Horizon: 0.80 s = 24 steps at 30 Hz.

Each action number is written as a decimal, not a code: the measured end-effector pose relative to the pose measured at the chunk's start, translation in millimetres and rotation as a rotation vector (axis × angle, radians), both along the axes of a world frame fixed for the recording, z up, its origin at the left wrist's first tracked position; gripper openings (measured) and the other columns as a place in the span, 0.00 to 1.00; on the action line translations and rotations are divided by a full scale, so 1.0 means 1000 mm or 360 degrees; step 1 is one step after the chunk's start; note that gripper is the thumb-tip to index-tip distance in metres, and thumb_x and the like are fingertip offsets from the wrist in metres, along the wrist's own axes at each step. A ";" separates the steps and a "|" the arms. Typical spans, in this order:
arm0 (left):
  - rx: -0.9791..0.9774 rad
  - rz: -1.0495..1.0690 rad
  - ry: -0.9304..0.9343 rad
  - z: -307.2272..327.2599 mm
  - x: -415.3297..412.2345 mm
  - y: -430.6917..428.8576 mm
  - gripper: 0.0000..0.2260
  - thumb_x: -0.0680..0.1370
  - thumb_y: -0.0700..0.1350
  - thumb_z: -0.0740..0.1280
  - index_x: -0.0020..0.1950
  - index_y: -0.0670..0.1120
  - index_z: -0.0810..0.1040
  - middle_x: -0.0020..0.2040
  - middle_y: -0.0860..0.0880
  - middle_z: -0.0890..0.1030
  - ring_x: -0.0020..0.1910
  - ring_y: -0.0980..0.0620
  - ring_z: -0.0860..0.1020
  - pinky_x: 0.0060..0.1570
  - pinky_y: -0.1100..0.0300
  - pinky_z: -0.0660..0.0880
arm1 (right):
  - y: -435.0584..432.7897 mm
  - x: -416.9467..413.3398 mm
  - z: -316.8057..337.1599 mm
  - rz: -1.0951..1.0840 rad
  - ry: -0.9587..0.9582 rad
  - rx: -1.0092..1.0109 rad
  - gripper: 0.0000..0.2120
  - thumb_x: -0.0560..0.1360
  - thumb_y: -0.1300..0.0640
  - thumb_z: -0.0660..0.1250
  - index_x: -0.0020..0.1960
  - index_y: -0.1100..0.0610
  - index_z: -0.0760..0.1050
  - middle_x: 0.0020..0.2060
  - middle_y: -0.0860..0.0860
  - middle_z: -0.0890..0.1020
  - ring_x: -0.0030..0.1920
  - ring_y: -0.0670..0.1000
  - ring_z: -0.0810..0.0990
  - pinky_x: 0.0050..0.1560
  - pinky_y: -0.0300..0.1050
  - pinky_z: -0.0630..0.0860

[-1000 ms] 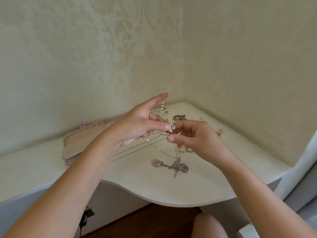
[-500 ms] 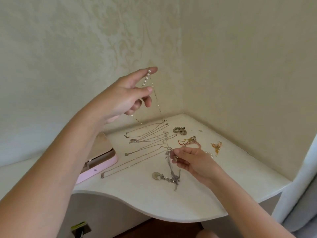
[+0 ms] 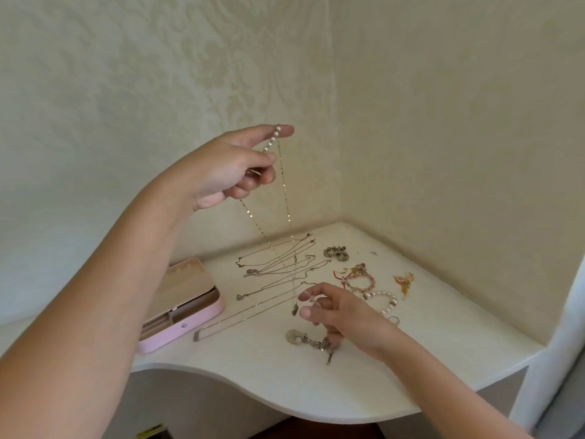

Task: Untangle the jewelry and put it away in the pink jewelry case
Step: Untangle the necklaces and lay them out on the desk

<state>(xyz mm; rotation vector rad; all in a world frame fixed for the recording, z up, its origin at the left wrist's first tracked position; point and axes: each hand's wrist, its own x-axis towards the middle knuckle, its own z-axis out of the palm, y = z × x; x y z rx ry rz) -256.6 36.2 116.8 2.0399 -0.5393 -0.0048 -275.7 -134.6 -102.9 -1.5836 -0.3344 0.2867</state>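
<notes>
The thin gold chain necklace with a run of small pearls [image 3: 284, 185] hangs over the white tabletop [image 3: 348, 384], its pearl end pinched by the raised left hand [image 3: 228, 172] between thumb and forefinger. At 5 o'clock below, the right hand [image 3: 345, 315] curls its fingers [image 3: 305, 312] beside the chain's lower end; whether they grip it I cannot tell. Several fine silver chains [image 3: 278, 261] lie spread beneath. The open pink jewelry case [image 3: 186, 324] sits at 8 o'clock, a white pearl bracelet [image 3: 384, 301] at 3 o'clock.

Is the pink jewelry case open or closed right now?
Open: the pink jewelry case has its lid raised at the back, and its inner compartments show.
</notes>
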 end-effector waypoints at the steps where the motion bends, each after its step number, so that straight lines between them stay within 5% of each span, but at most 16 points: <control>1: -0.0016 0.0033 0.0023 0.000 0.000 0.002 0.19 0.82 0.37 0.56 0.67 0.55 0.72 0.27 0.51 0.70 0.20 0.59 0.59 0.18 0.70 0.54 | -0.001 0.000 -0.001 -0.0083 -0.0040 0.0007 0.16 0.70 0.50 0.73 0.54 0.55 0.77 0.32 0.45 0.73 0.27 0.45 0.66 0.29 0.38 0.66; 5: -0.0024 0.0123 0.0159 0.003 0.000 0.014 0.18 0.82 0.36 0.55 0.67 0.51 0.73 0.25 0.52 0.69 0.19 0.60 0.58 0.15 0.71 0.54 | -0.009 0.000 -0.004 -0.0230 -0.0168 -0.0032 0.11 0.72 0.48 0.69 0.38 0.55 0.81 0.33 0.46 0.79 0.26 0.48 0.60 0.28 0.40 0.57; 8: -0.0029 0.0153 0.0210 0.011 0.001 0.023 0.18 0.81 0.36 0.54 0.67 0.50 0.73 0.24 0.52 0.69 0.18 0.61 0.57 0.14 0.71 0.52 | -0.016 -0.003 -0.003 -0.0272 -0.0153 -0.0128 0.09 0.76 0.49 0.66 0.47 0.50 0.84 0.26 0.49 0.74 0.24 0.47 0.60 0.28 0.36 0.57; 11: -0.0046 0.0179 0.0192 0.018 0.002 0.032 0.18 0.81 0.36 0.53 0.66 0.51 0.73 0.24 0.53 0.68 0.18 0.62 0.57 0.15 0.71 0.51 | -0.024 -0.005 -0.004 -0.0266 -0.0134 -0.0289 0.13 0.79 0.53 0.63 0.52 0.61 0.82 0.24 0.45 0.76 0.22 0.36 0.71 0.33 0.31 0.63; 13: -0.0059 0.0171 0.0176 0.018 0.004 0.036 0.18 0.81 0.36 0.53 0.66 0.51 0.74 0.25 0.54 0.68 0.18 0.62 0.57 0.16 0.71 0.51 | -0.030 -0.003 -0.006 -0.0274 -0.0142 -0.0359 0.18 0.79 0.54 0.63 0.44 0.70 0.79 0.29 0.41 0.81 0.24 0.30 0.72 0.34 0.30 0.65; 16: -0.0085 0.0169 0.0156 0.014 0.007 0.034 0.19 0.81 0.36 0.53 0.67 0.51 0.73 0.25 0.54 0.67 0.19 0.61 0.57 0.15 0.71 0.52 | -0.034 -0.005 -0.002 -0.0334 -0.0163 -0.0358 0.20 0.79 0.56 0.63 0.31 0.64 0.74 0.45 0.45 0.85 0.24 0.32 0.72 0.33 0.28 0.67; 20: 0.0079 0.0039 0.0205 0.007 0.004 0.026 0.20 0.82 0.36 0.52 0.67 0.53 0.73 0.26 0.53 0.67 0.19 0.61 0.56 0.15 0.71 0.52 | -0.038 -0.003 -0.001 -0.0081 -0.0008 -0.0001 0.02 0.75 0.60 0.70 0.45 0.58 0.80 0.40 0.46 0.82 0.33 0.43 0.74 0.38 0.34 0.72; 22: 0.0121 -0.0055 0.0230 0.007 0.003 0.022 0.20 0.82 0.36 0.53 0.67 0.54 0.73 0.26 0.53 0.67 0.20 0.61 0.56 0.16 0.71 0.52 | -0.043 0.002 0.002 0.0172 0.0159 0.0266 0.09 0.69 0.60 0.73 0.47 0.60 0.77 0.39 0.51 0.80 0.35 0.47 0.75 0.41 0.38 0.74; 24: 0.0111 -0.0106 0.0240 0.007 0.002 0.018 0.19 0.82 0.37 0.53 0.66 0.54 0.73 0.27 0.53 0.67 0.20 0.61 0.56 0.16 0.71 0.52 | -0.041 0.005 0.010 0.0386 0.0239 0.0194 0.12 0.68 0.56 0.74 0.48 0.60 0.77 0.36 0.52 0.79 0.32 0.47 0.72 0.38 0.39 0.72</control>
